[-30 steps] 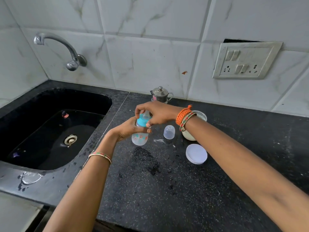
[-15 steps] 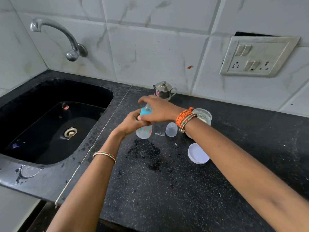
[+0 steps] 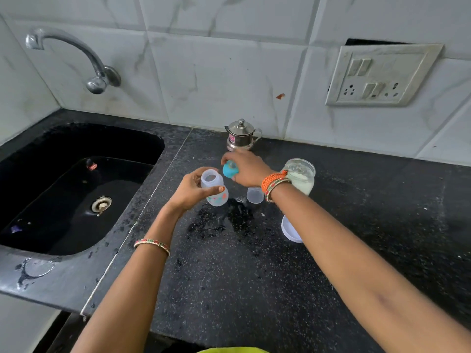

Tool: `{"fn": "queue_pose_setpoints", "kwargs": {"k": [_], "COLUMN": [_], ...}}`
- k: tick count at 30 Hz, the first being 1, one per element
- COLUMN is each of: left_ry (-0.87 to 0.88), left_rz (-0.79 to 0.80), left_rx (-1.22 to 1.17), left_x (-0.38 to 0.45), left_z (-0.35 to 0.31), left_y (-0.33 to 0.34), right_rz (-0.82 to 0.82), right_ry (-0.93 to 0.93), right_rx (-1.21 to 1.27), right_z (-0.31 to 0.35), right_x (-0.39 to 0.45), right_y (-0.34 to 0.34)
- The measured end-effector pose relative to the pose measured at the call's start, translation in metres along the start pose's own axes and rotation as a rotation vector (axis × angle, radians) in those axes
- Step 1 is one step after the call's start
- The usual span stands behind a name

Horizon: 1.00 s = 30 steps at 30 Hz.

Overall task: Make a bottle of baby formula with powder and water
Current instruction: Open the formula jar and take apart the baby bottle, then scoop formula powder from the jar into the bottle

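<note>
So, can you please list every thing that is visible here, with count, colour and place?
baby bottle: 1, clear with prints, open, in left grip
teat cap: 1, blue, in right grip
powder jar: 1, clear, white powder, open, behind right wrist
jar lid: 1, white, on counter
clear cover cup: 1, on counter
steel pot: 1, by wall
tap: 1, metal, above sink
sink: 1, black, left
switch plate: 1, wall, right
left hand: 1
right hand: 1
</note>
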State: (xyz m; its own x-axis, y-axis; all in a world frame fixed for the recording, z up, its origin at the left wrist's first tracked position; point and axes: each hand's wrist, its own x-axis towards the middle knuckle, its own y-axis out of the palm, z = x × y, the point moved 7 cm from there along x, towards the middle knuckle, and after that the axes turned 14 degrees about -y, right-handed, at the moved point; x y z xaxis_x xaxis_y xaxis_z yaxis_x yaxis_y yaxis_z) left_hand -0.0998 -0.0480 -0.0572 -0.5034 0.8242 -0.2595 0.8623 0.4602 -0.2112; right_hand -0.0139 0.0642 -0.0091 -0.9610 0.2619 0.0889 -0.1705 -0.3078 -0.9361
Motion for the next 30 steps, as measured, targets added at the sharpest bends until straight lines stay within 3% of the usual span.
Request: {"fn": "queue_pose_setpoints", "kwargs": {"k": [6,11,14,18,22,26,30], "left_ry": [0.015,-0.016,-0.035,0.096,0.311,0.429,0.321], "left_rz": [0.031,0.047,0.027,-0.107,-0.316,-0.257,-0.052], "left_rx": [0.163,0.182,0.173,0.128,0.007,-0.072,-0.025], "left_x": [-0.009,-0.013,-0.015,-0.025,-0.043,-0.051,-0.025], "left_z": [0.002,0.007,0.002,-0.022,-0.061,-0.096,-0.09], "left_y": [-0.002,-0.001,-0.001,-0.005,0.0,0.042,0.093], "right_rz": [0.189,0.189,0.047,-0.332,-0.544,-0.391,-0.237], "right_ry": [0.076,0.113,0.111,0.108,0.358,0.674,0.694], "right_rx": [-0.143,-0.126,-0.103,-0.131,-0.145,-0.133,0.124], "right_z": [-0.004,-0.005,0.0,0.006,-0.021,-0.069,-0.084], "right_x": [-0.009,-0.013,-0.018,-0.046,-0.1,-0.142,-0.153], "right_y": [0.057,0.064,0.045,-0.003,-0.052,-0.064,-0.058]}}
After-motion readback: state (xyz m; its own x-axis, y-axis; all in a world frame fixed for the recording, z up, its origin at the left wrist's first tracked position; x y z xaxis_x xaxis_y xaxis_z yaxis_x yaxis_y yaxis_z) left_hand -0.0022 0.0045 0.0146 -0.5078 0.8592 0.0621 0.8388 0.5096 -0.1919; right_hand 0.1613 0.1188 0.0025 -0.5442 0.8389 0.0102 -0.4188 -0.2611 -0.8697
